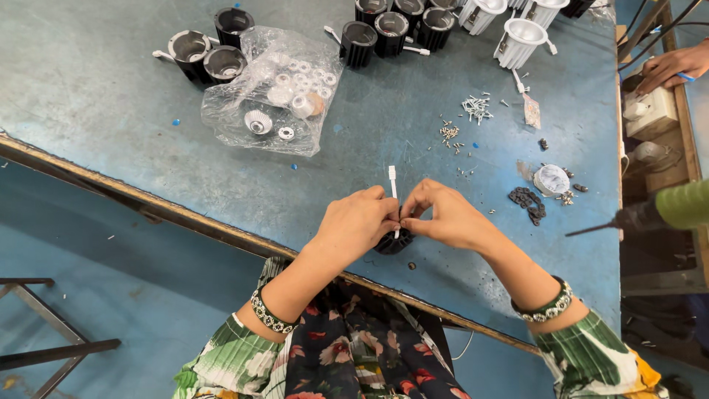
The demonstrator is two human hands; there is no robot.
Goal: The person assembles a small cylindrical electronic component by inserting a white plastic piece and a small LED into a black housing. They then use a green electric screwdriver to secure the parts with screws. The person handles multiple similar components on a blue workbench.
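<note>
Here, black finned housing [393,242] pinched between left hand [357,222] and right hand [443,216].

— What have you got there?

— My left hand [354,222] and right hand [447,218] meet over a small black ribbed round housing [393,242] on the worn blue counter [111,111]. My fingers [391,214] pinch a thin white plastic clip [393,181] that stands upright above it.

— And around you?

— A crumpled clear plastic bag of silver round parts [277,92] lies farther out, with black cylindrical housings [210,52] beside it, white ribbed housings [517,41] at the far edge, and small loose silver screws [476,107] scattered to my right.
</note>
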